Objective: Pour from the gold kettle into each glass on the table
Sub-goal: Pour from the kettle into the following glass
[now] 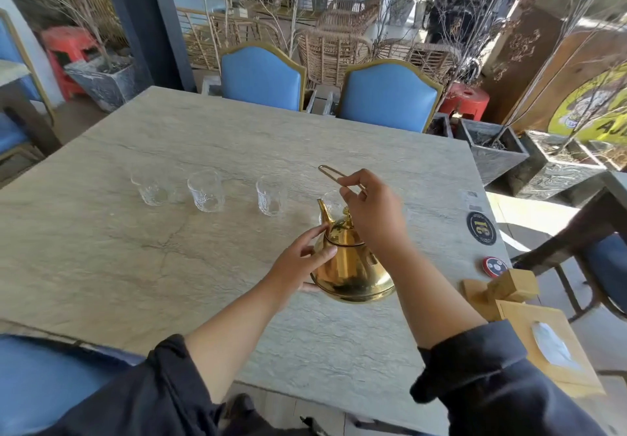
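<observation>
A gold kettle point(353, 266) is tilted above the stone table point(135, 259), its spout pointing toward the far side. My right hand point(371, 213) is shut on the kettle's thin wire handle, lifted above the lid. My left hand point(298, 261) rests against the kettle's left side, fingers touching its body near the spout. Several clear glasses stand in a row beyond: one at the left point(152, 188), one beside it point(206, 190), one in the middle point(271, 197). A further glass point(330, 200) sits right behind the spout, partly hidden by my right hand.
Two blue chairs point(261, 78) stand at the table's far edge. Round coasters point(481, 228) and a wooden tissue holder point(529, 317) lie near the right edge. Stone planters point(492, 150) stand off to the right, and a blue seat point(51, 378) is at my near left.
</observation>
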`<state>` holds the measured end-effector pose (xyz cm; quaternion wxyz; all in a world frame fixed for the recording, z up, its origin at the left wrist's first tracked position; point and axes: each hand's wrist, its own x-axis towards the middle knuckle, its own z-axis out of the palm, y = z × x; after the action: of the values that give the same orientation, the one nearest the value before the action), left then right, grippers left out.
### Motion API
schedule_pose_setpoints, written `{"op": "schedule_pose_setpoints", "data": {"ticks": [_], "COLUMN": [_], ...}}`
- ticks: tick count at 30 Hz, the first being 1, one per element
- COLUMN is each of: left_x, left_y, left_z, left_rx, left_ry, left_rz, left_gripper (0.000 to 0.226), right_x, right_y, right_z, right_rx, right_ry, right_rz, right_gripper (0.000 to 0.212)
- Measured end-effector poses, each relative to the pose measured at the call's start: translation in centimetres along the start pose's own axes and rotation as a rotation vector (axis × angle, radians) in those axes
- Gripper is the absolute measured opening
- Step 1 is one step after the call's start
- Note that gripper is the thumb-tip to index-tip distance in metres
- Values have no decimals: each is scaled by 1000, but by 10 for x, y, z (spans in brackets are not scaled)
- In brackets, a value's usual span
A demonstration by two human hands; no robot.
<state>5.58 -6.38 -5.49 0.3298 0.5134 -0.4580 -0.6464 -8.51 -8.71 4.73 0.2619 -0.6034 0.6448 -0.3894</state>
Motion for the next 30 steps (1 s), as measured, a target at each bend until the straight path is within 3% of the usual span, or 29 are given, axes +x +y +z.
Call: {"op": "schedule_pose_setpoints", "data": {"ticks": [15,21,30], "left_x": [8,11,12], "left_y": [33,33,30], "left_z": [-97,-107,-104], "left_rx": [-16,-81,-74], "left_ry": [61,11,0], "left_rz": [-107,-113,-115], "left_gripper": [34,45,36], "right_x": [57,71,70], "right_y": [-67,-79,-79], "right_z": [81,95,95], "right_rx": [5,-121,-167], "right_ry": [-93,-118,-131], "right_rz": [7,-24,8], "right_gripper": [18,17,18]}}
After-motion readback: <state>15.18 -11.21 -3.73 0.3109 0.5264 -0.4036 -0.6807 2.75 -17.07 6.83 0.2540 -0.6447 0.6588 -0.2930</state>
